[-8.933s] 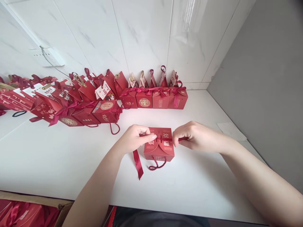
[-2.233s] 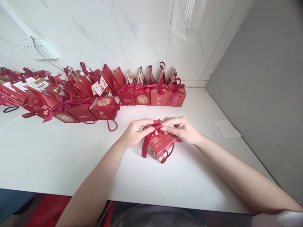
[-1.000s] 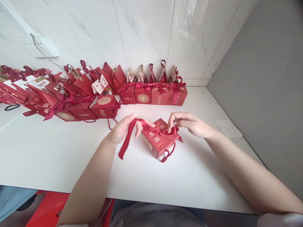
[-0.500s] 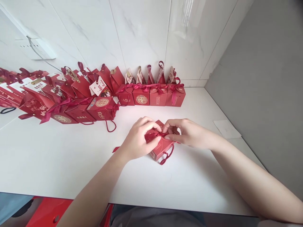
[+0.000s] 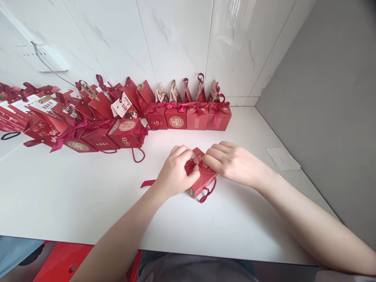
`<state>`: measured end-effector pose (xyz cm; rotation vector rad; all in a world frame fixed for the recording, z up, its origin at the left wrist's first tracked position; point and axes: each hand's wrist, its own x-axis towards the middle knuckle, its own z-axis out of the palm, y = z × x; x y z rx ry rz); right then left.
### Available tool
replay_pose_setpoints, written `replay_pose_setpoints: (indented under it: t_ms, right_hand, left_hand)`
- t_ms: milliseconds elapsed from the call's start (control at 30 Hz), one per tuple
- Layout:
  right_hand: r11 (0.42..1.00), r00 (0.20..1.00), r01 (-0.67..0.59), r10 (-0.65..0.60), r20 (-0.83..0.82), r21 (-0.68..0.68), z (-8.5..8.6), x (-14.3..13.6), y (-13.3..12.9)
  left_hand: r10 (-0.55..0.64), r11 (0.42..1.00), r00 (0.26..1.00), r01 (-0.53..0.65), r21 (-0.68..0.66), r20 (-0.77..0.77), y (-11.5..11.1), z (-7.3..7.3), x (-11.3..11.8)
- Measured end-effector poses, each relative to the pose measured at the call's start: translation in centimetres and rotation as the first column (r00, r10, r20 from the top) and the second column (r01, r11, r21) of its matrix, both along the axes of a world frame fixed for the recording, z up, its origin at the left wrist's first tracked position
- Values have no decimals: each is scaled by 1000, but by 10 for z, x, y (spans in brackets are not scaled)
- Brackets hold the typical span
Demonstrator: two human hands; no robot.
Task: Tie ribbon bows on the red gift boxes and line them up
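Observation:
A red gift box (image 5: 204,178) with gold print lies at an angle on the white table. Its twisted red cord handle (image 5: 208,192) hangs over the near side. My left hand (image 5: 179,172) is over the box's left part, thumb and forefinger pinched on red ribbon (image 5: 190,167). A ribbon tail (image 5: 147,183) sticks out to the left, beyond my left wrist. On the box's right edge rests my right hand (image 5: 230,160), back of the hand up and fingers curled closed; what they grip is hidden beneath them.
Behind, red boxes with ribbon bows (image 5: 178,117) stand in a row against the tiled wall (image 5: 176,43). More red boxes and tags (image 5: 96,137) crowd the left. A white paper (image 5: 283,158) lies at right beside the grey wall (image 5: 331,117). A cable (image 5: 53,72) runs from the socket.
My right hand has turned over from a pinch at the ribbon's middle, its back now facing up, and covers the box's right edge. The left hand stays nearly in place, its pinch a little tighter.

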<state>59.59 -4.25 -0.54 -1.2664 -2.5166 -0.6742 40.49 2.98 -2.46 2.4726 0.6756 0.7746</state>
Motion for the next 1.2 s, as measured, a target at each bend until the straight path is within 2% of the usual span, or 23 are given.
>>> replay_pose_setpoints:
  t_ms: [267, 433, 533, 600, 633, 700, 767, 800, 867, 967, 1067, 1200]
  right_hand:
    - [999, 1000, -31, 31, -1, 7, 2, 0, -1]
    - [992, 992, -78, 67, -103, -101, 4, 5, -2]
    - [976, 973, -62, 11, -232, -211, 6, 14, -4]
    - [928, 947, -84, -39, -319, -363, 11, 24, -7]
    - [881, 934, -119, -57, -352, -457, 14, 30, -9]
    - [748, 914, -208, -81, -398, -630, 22, 43, -14]
    - [643, 889, -265, -125, -440, -718, 30, 54, -17]
    - [625, 868, -278, -161, -469, -729, 33, 57, -18]
    - [666, 813, -272, -227, -536, -694, 35, 57, -16]
    - [796, 758, -200, -244, -605, -571, 28, 43, -10]
    - [834, 778, -179, -205, -594, -522, 17, 24, -3]
    - [869, 868, -126, -137, -478, -478, 7, 10, -1]
  left_hand:
    - [37, 999, 999, -37, -22, 6, -3, -2, 3]
    - [43, 998, 999, -43, -41, -4, -4, -2, 2]
    - [32, 998, 999, -32, -59, -6, -4, -2, 2]
    - [14, 997, 1000, -14, -82, -3, -2, 0, 0]
    - [-8, 994, 1000, 8, -106, -2, 0, 2, -2]
    - [-71, 977, 997, 69, -199, 1, 7, 8, -7]
    - [-105, 943, 994, 107, -314, 23, 16, 14, -15]
    - [-93, 931, 995, 100, -351, 35, 22, 17, -19]
    - [-34, 926, 999, 37, -375, 14, 32, 21, -28]
    - [1, 917, 988, -63, -393, -157, 41, 24, -37]
    - [-2, 936, 973, -79, -342, -230, 41, 25, -39]
    - [-68, 982, 992, 47, -181, -110, 28, 24, -28]
